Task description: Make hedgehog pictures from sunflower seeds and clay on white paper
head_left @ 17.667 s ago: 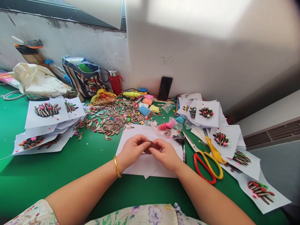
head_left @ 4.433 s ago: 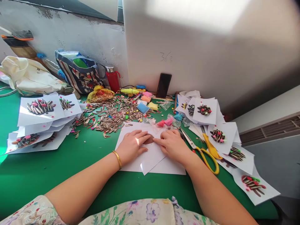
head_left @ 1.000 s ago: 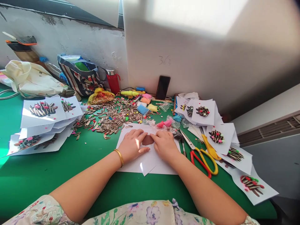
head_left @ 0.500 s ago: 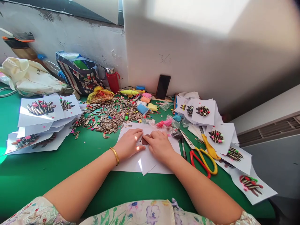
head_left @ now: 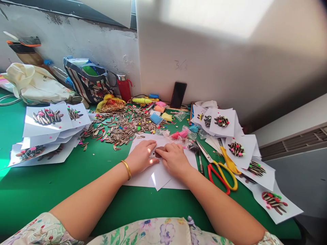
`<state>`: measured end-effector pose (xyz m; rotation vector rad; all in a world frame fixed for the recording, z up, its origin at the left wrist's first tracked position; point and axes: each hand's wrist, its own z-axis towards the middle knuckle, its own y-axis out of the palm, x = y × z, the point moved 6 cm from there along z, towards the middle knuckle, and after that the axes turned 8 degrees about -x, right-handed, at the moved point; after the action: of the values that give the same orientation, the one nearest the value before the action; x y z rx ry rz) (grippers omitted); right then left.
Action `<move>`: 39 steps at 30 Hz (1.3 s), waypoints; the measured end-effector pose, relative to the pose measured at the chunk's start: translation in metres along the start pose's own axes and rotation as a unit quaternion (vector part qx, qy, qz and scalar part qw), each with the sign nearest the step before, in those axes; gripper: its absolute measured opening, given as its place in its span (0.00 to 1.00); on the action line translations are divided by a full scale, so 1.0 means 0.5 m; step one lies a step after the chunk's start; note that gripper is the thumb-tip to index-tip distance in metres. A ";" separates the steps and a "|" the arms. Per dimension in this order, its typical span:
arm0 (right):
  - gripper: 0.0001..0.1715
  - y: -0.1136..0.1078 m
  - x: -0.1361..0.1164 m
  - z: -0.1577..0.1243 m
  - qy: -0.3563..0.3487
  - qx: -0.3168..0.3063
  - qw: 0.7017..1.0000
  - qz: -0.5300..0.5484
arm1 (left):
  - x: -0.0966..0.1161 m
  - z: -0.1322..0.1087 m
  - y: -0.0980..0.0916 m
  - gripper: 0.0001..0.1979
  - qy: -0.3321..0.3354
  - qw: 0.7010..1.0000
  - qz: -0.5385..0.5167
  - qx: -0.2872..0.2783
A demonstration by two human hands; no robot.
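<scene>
My left hand (head_left: 141,154) lies over white paper (head_left: 143,177), its fingers stretched out and its thumb apart. Beside it my right hand (head_left: 175,160) is closed, fingers curled, with one digit pressing on a flat brown patch of modelling clay (head_left: 158,152) on the paper. A small black dot shows on the white just left of the brown clay, between the hands. Part of the brown patch is hidden under the right hand. A second white sheet lies at an angle beneath the hands.
Sunflower seeds (head_left: 122,127) lie heaped behind the paper. Scissors (head_left: 217,166) and a black pen (head_left: 200,162) lie at the right. Seed-decorated cards stand stacked at left (head_left: 47,127) and right (head_left: 236,151). A phone (head_left: 178,95) leans on the wall near coloured clay packets (head_left: 156,118).
Both hands stay nearly in place on the paper, with the right digit still on the brown clay. The whole view has shifted very slightly.
</scene>
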<state>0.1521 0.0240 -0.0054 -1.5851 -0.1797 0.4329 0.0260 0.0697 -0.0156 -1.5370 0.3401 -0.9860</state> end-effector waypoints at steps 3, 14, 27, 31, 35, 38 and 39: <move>0.20 0.004 -0.002 0.001 0.001 -0.004 1.000 -0.004 | 0.000 0.000 0.001 0.27 0.001 1.000 0.003 -0.003; 0.23 0.007 0.011 0.007 0.021 -0.001 1.000 -0.004 | 0.000 0.002 0.002 0.28 -0.007 1.000 0.004 -0.008; 0.21 0.007 0.007 0.009 0.014 0.013 1.000 0.012 | 0.001 0.002 0.001 0.29 -0.004 1.000 0.002 -0.006; 0.22 0.003 0.021 0.007 0.031 0.029 0.999 0.016 | -0.002 0.001 0.001 0.29 0.004 1.000 -0.006 0.002; 0.22 0.005 0.039 0.008 0.050 0.034 0.998 0.005 | -0.003 -0.003 0.004 0.28 0.015 1.000 -0.008 0.003; 0.22 0.009 0.040 0.009 0.046 0.027 0.999 -0.003 | -0.001 -0.005 0.005 0.26 0.019 1.000 0.003 -0.003; 0.22 0.009 0.040 0.009 0.047 0.028 0.999 -0.004 | 0.000 -0.005 0.005 0.26 0.020 1.000 0.004 -0.002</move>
<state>0.1678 0.0353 -0.0132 -1.5461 -0.1020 0.3543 0.0248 0.0676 -0.0180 -1.5202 0.3766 -1.0105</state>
